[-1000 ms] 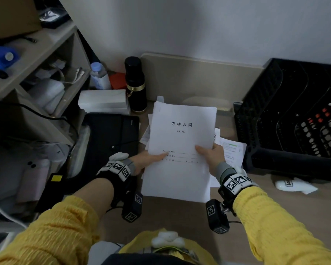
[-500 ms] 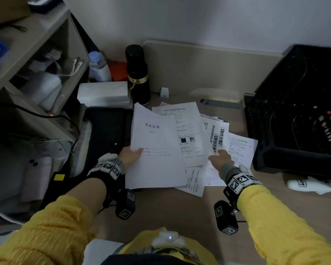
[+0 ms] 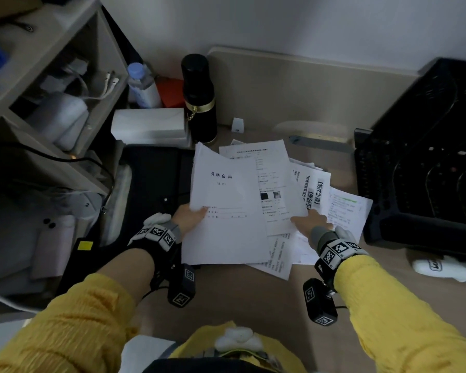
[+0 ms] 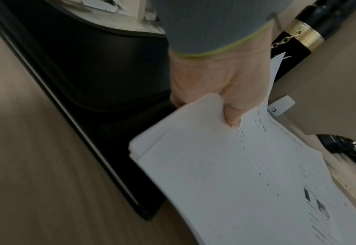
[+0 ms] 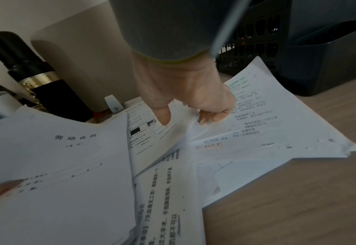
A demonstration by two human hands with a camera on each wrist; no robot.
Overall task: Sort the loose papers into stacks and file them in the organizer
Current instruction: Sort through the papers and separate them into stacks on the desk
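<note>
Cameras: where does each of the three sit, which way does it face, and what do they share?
Head: worn on the head, facing forward and down at the desk; shows both yellow sleeves, left hand and right hand.
Left wrist: looks along the left hand, which pinches the contract stack.
Right wrist: looks along the right hand, fingers curled on the loose papers; the organizer stands behind.
Shared: all three show the contract stack and the black flask.

right hand (image 5: 185, 99) seemingly pinching sheet (image 5: 162, 137) atop loose papers (image 5: 267, 132).
</note>
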